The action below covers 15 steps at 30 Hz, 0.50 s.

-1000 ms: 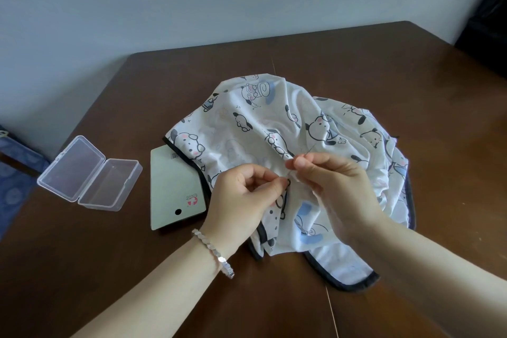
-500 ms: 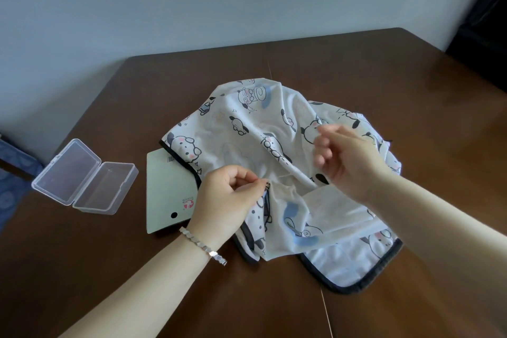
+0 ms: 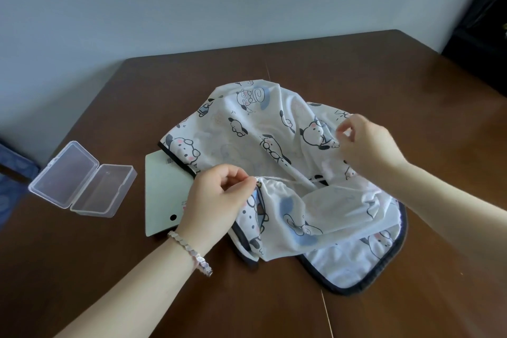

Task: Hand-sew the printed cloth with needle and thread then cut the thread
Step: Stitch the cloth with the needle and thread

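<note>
Indoors, on brown table by wall, left grip pinches cloth; right grip unclear.

A dark brown tabletop holds three things. A clear plastic box lies open on the left. A pale green card lies beside it, partly under the printed cloth in the middle.

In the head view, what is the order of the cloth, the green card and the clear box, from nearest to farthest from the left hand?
1. The cloth: pinched by the left hand, spreading to its right.
2. The card: lying flat just left of the hand, which hides its right edge.
3. The box: open, farther left, apart from the card.
</note>
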{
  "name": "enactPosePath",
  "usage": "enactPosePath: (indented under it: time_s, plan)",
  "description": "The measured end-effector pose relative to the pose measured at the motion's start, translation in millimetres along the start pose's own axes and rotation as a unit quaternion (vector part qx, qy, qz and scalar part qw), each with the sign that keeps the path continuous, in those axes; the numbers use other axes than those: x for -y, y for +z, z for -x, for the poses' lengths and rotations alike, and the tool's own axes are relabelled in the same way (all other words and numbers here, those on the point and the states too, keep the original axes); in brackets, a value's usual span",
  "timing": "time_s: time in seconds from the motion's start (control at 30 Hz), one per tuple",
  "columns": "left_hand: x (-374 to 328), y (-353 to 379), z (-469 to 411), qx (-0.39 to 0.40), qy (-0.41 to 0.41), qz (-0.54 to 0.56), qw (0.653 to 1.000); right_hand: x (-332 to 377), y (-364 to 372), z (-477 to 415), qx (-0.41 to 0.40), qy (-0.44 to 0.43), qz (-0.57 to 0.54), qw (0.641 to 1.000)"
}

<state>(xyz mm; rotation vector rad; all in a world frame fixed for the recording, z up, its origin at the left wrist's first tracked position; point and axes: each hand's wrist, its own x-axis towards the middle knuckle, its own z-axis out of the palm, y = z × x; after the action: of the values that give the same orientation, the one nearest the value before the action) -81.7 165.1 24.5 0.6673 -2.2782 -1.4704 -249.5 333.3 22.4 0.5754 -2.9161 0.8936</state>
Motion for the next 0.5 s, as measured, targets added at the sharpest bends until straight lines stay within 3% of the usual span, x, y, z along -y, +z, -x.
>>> enactPosePath:
  time_s: [0.13,0.23,0.5]
  plan:
    - [-4.7,-0.8,1.3,0.026,0.011,0.011,1.000,43.1,1.6,32.0,0.159,-0.096,-0.143,0.972]
    - [-7.0,-1.7,1.9,0.041,0.015,0.015,0.999,60.4,0.8,48.2,0.238,-0.149,-0.171,0.945]
    - [-8.0,-4.2,5.2,0.054,0.020,0.009,0.998,56.2,4.7,54.0,0.151,-0.159,-0.172,0.960]
